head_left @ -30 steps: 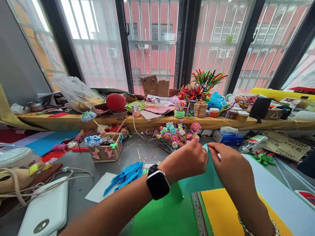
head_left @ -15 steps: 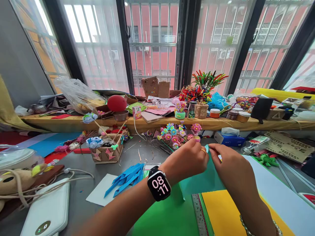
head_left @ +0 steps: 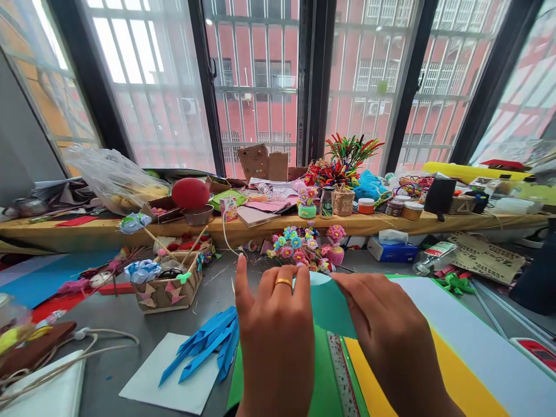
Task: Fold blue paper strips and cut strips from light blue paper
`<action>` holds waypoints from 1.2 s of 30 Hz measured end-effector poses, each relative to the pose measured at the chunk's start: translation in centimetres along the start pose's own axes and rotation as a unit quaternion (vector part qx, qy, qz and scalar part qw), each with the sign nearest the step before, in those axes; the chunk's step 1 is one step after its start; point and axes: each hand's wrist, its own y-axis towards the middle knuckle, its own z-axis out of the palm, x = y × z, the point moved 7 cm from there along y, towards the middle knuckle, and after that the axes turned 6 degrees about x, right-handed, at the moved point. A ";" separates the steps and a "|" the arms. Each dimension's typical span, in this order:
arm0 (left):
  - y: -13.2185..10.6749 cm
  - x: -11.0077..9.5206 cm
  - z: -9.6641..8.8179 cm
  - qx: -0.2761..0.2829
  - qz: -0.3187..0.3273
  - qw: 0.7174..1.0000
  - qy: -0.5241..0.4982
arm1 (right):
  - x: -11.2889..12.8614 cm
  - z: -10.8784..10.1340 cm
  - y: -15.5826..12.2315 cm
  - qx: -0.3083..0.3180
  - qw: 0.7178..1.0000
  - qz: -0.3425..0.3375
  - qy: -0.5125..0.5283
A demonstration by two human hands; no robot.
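Note:
A sheet of teal paper (head_left: 332,307) is held up between my two hands, its far edge bent over and showing a paler side. My left hand (head_left: 278,330), with a gold ring, grips the sheet's left side; the little finger sticks out and the thumb is hidden. On the other side, my right hand (head_left: 386,330) pinches the sheet's right edge, fingers pressed together. Below them lie green paper (head_left: 324,376), a patterned ruler (head_left: 341,370) and yellow paper (head_left: 362,370). Left of my hands, blue folded paper strips (head_left: 204,341) rest on a white sheet (head_left: 174,370).
A cardboard box (head_left: 167,292) with paper flowers stands at the left. Colourful craft flowers (head_left: 295,243) are ahead, beyond my hands. A blue tissue pack (head_left: 393,249) and a clear bottle (head_left: 434,258) lie at the right. The window ledge (head_left: 269,231) is crowded with craft things.
My left hand has turned from reaching across sideways to pointing forward, its little finger now raised. The teal sheet has turned and sits lower, its far edge bent over. The view has shifted right.

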 end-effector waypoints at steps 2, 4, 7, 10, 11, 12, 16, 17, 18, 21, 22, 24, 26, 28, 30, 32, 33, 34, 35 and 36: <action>-0.4 -0.5 -0.1 -0.022 0.012 0.999 -0.026 | 0.5 -0.2 0.0 -0.011 1.000 -0.012 0.014; -0.8 -0.9 -0.1 -0.040 0.032 0.998 -0.049 | 0.7 -0.3 0.0 -0.019 0.999 -0.011 0.030; -1.1 -1.3 0.0 -0.049 0.055 0.995 -0.066 | 0.8 -0.5 0.0 -0.023 0.999 -0.001 0.042; -1.2 -1.4 -0.2 -0.054 0.065 0.993 -0.076 | 0.8 -1.0 -0.1 -0.028 0.999 -0.003 0.042; -1.2 -1.3 -0.3 -0.057 0.068 0.993 -0.080 | 0.8 -1.2 -0.2 -0.027 0.999 -0.007 0.042; -1.3 -1.3 -0.5 -0.059 0.071 0.992 -0.084 | 0.8 -1.3 -0.2 -0.021 0.999 -0.008 0.041; -1.5 -1.1 -1.2 -0.049 0.088 0.989 -0.106 | 0.6 -1.5 -0.3 0.019 0.999 -0.010 0.037; -1.6 -1.1 -1.4 -0.044 0.095 0.989 -0.107 | 0.6 -1.6 -0.2 0.021 0.999 -0.013 0.036; -1.7 -1.2 -1.5 -0.040 0.102 0.988 -0.107 | 0.8 -1.8 -0.2 0.016 0.999 -0.018 0.036; -2.1 -1.4 -2.0 -0.043 0.116 0.987 -0.101 | 1.1 -2.2 -0.4 0.008 0.999 -0.026 0.029; -2.1 -1.5 -2.1 -0.046 0.117 0.987 -0.099 | 1.2 -2.3 -0.5 0.010 0.999 -0.026 0.027; -2.2 -1.7 -2.2 -0.048 0.117 0.987 -0.098 | 1.3 -2.3 -0.7 0.018 0.999 -0.025 0.026; -2.3 -1.9 -2.3 -0.048 0.120 0.987 -0.099 | 1.2 -2.3 -0.9 0.018 0.999 -0.021 0.029; -2.3 -2.0 -2.3 -0.051 0.120 0.987 -0.098 | 1.2 -2.4 -1.0 0.015 0.999 -0.021 0.031; -2.3 -2.0 -2.3 -0.056 0.115 0.987 -0.097 | 1.3 -2.4 -1.0 0.013 0.999 -0.022 0.030; -2.3 -2.0 -2.3 -0.055 0.115 0.987 -0.098 | 1.3 -2.6 -0.9 0.008 0.999 -0.018 0.025; -2.4 -2.0 -2.3 -0.053 0.118 0.987 -0.098 | 1.3 -2.6 -0.8 0.009 1.000 -0.016 0.025; -2.4 -2.1 -2.3 -0.052 0.122 0.986 -0.097 | 1.3 -2.7 -0.8 0.009 1.000 -0.015 0.026; -2.4 -2.2 -2.4 -0.051 0.126 0.986 -0.095 | 1.3 -2.8 -0.7 0.008 0.999 -0.014 0.030; -2.4 -2.3 -2.5 -0.050 0.124 0.987 -0.094 | 1.3 -2.8 -0.7 0.010 0.999 -0.013 0.033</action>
